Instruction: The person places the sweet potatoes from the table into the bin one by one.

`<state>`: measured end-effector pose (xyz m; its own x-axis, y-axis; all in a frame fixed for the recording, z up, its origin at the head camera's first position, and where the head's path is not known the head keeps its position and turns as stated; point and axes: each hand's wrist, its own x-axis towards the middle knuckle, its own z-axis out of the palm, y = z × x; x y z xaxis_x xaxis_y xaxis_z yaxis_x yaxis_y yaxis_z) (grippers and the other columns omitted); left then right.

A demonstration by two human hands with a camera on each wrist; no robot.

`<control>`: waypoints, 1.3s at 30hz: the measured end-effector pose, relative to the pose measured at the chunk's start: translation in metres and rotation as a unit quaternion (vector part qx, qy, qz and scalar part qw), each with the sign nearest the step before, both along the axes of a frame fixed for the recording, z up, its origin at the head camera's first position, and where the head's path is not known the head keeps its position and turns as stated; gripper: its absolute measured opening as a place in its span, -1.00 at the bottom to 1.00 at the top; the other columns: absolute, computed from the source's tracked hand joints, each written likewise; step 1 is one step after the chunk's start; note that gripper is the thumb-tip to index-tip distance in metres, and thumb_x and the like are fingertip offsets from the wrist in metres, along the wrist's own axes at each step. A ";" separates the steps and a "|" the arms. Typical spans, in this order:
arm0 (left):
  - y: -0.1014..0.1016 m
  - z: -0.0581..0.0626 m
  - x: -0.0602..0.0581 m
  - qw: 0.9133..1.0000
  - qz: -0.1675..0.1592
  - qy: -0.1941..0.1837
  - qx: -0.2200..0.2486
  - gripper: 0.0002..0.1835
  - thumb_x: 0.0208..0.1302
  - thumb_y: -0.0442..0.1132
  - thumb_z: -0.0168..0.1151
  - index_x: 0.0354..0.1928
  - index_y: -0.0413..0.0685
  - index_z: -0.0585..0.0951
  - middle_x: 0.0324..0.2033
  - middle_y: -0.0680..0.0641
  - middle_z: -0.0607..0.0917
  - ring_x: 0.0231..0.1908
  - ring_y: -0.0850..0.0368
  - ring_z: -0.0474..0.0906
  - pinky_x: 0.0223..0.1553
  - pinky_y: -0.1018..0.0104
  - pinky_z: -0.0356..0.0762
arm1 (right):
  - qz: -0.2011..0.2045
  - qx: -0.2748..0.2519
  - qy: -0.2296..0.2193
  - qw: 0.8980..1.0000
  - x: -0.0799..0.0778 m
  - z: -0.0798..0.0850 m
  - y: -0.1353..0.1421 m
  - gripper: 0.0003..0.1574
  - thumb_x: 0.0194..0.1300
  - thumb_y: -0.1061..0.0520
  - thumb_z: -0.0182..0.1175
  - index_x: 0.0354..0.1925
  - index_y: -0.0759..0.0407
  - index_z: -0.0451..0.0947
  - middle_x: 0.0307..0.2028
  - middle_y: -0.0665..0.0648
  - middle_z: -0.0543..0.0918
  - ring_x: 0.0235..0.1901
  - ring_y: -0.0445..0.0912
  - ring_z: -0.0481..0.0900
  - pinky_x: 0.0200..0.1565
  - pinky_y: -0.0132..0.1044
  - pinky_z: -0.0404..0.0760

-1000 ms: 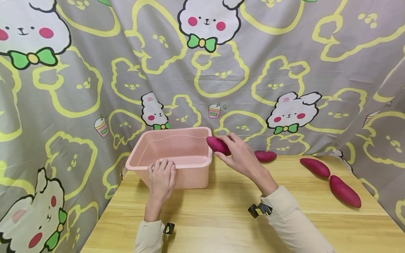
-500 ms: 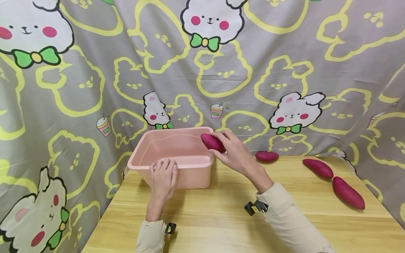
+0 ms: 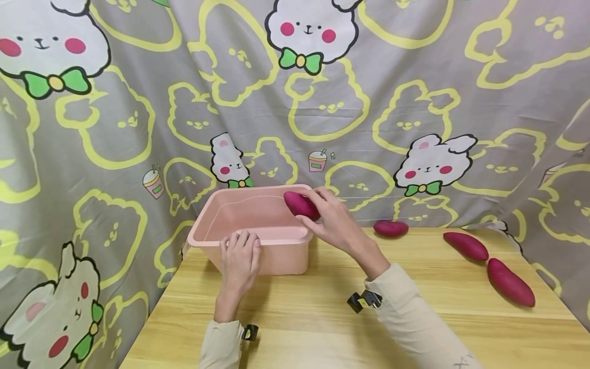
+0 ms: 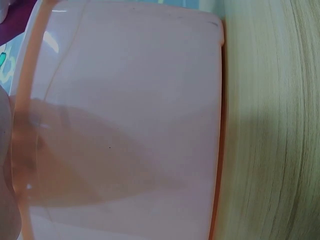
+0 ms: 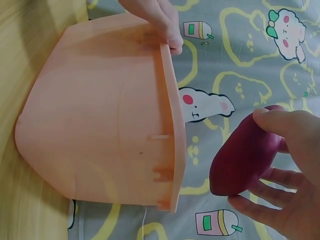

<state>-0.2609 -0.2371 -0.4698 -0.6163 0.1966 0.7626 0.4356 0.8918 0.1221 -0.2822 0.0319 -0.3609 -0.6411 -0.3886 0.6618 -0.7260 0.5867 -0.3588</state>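
Note:
A pink plastic tub [image 3: 276,259] stands on the wooden table, its top facing up. My left hand [image 3: 239,261] grips the near rim, the fingers bent over it and the back of the hand toward me. Between thumb and fingers, my right hand [image 3: 334,218] holds a purple sweet potato [image 3: 299,205] over the right end of the tub. The right wrist view shows the sweet potato [image 5: 245,155] apart from the rim, with the fingers spread along its side. In the left wrist view the tub's wall [image 4: 130,120] fills most of the picture.
Three more sweet potatoes lie on the table: one by the back edge [image 3: 391,229], another farther right [image 3: 465,246] and a third nearest the right edge [image 3: 510,282]. A grey patterned curtain [image 3: 341,118] hangs close behind the tub and table.
My right hand has carried the sweet potato left, from beside the tub's right rim to over its opening. The left hand stays on the near rim. The view has shifted slightly.

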 end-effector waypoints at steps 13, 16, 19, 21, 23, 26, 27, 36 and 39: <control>0.002 0.001 -0.001 1.000 0.000 0.002 0.003 -0.65 0.57 -0.09 -0.24 -0.27 -0.02 0.52 -0.30 -0.08 0.54 -0.11 -0.17 0.46 0.09 -0.19 0.20 | 0.040 -0.020 0.007 0.999 -0.004 -0.001 -0.014 -0.37 0.32 -0.01 0.41 0.30 0.03 0.49 0.17 0.11 0.56 -0.08 -0.04 0.61 -0.11 -0.17 0.68; 0.002 0.000 -0.001 1.000 0.000 0.001 0.004 -0.66 0.57 -0.09 -0.23 -0.28 -0.02 0.52 -0.30 -0.08 0.54 -0.11 -0.16 0.45 0.10 -0.19 0.20 | 0.045 -0.020 0.007 0.999 -0.005 -0.001 -0.017 -0.38 0.32 0.00 0.41 0.28 0.06 0.49 0.24 0.10 0.53 -0.03 -0.04 0.60 -0.05 -0.15 0.66; 0.002 0.000 -0.001 1.000 0.001 -0.003 0.004 -0.63 0.58 -0.07 -0.26 -0.27 -0.01 0.51 -0.30 -0.08 0.54 -0.11 -0.16 0.44 0.11 -0.19 0.19 | 0.041 -0.014 0.006 0.999 -0.004 -0.002 -0.021 -0.39 0.31 0.00 0.42 0.26 0.08 0.50 0.21 0.10 0.54 -0.05 -0.03 0.60 -0.06 -0.14 0.66; 0.002 0.000 -0.001 1.000 0.002 -0.005 0.003 -0.62 0.58 -0.07 -0.28 -0.27 -0.02 0.51 -0.30 -0.08 0.53 -0.11 -0.17 0.45 0.11 -0.19 0.19 | 0.035 -0.009 0.003 0.999 -0.004 -0.003 -0.023 -0.39 0.29 0.01 0.44 0.24 0.09 0.51 0.16 0.11 0.56 -0.09 -0.03 0.61 -0.08 -0.14 0.66; 0.002 0.000 -0.001 1.000 0.002 -0.006 0.003 -0.61 0.58 -0.07 -0.29 -0.27 -0.03 0.51 -0.30 -0.09 0.53 -0.11 -0.18 0.45 0.11 -0.19 0.19 | 0.031 -0.005 -0.003 0.999 -0.003 -0.004 -0.026 -0.39 0.28 0.02 0.45 0.24 0.09 0.52 0.13 0.11 0.58 -0.12 -0.02 0.61 -0.10 -0.14 0.67; 0.001 0.000 0.000 1.000 0.003 -0.005 0.002 -0.62 0.58 -0.08 -0.29 -0.27 -0.04 0.51 -0.30 -0.10 0.53 -0.11 -0.19 0.45 0.11 -0.19 0.20 | 0.036 -0.002 -0.015 0.999 -0.002 -0.004 -0.029 -0.39 0.28 0.02 0.45 0.25 0.06 0.54 0.11 0.11 0.57 -0.12 -0.02 0.61 -0.09 -0.16 0.67; 0.001 0.000 0.000 1.000 0.003 -0.005 0.001 -0.62 0.58 -0.08 -0.28 -0.26 -0.05 0.51 -0.30 -0.10 0.53 -0.12 -0.19 0.45 0.10 -0.19 0.20 | 0.038 -0.003 -0.016 0.999 -0.002 -0.005 -0.030 -0.39 0.28 0.02 0.45 0.25 0.06 0.54 0.11 0.11 0.57 -0.11 -0.02 0.61 -0.09 -0.15 0.66; 0.001 0.001 0.000 1.000 0.004 -0.002 -0.001 -0.61 0.58 -0.08 -0.28 -0.25 -0.06 0.52 -0.29 -0.11 0.54 -0.11 -0.19 0.45 0.10 -0.19 0.20 | 0.034 0.020 -0.018 0.999 -0.003 -0.009 -0.039 -0.35 0.30 -0.04 0.43 0.29 0.10 0.53 0.08 0.12 0.59 -0.08 -0.03 0.62 -0.04 -0.15 0.66; 0.001 0.001 0.000 1.000 0.005 -0.001 -0.002 -0.62 0.58 -0.08 -0.28 -0.25 -0.05 0.52 -0.29 -0.11 0.54 -0.11 -0.19 0.45 0.10 -0.19 0.20 | 0.035 0.024 -0.018 0.999 -0.003 -0.010 -0.040 -0.36 0.31 -0.05 0.43 0.27 0.10 0.53 0.07 0.11 0.61 -0.08 -0.04 0.62 -0.04 -0.14 0.65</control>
<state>-0.2605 -0.2357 -0.4690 -0.6197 0.1933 0.7607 0.4266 0.8965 0.1197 -0.2851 -0.0078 -0.3710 -0.6340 -0.4636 0.6190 -0.7530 0.5523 -0.3576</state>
